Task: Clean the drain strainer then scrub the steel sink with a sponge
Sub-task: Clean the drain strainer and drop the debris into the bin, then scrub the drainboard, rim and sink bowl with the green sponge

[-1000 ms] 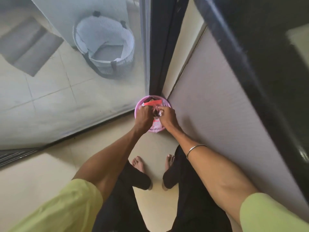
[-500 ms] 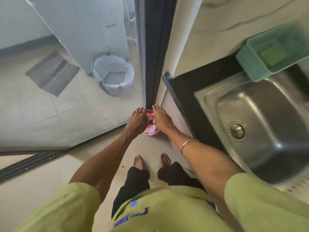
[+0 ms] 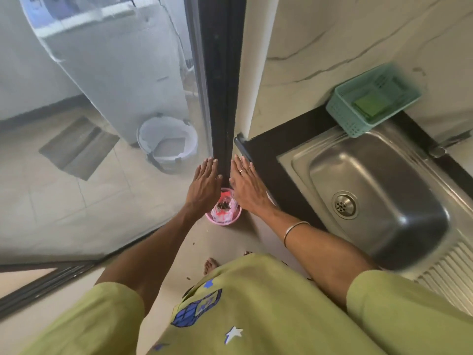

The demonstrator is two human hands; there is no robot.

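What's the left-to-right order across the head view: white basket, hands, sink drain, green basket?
White basket behind the glass → left hand → right hand → drain strainer in the steel sink → green basket. The pink bin sits under both hands, so it is left out.

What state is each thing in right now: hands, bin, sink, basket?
Left hand: open, fingers straight, holding nothing.
Right hand: open, fingers straight, holding nothing.
Pink bin: upright on the floor, lined, holding dark scraps.
Steel sink: empty, strainer seated in the drain.
Green basket: holds a green sponge.
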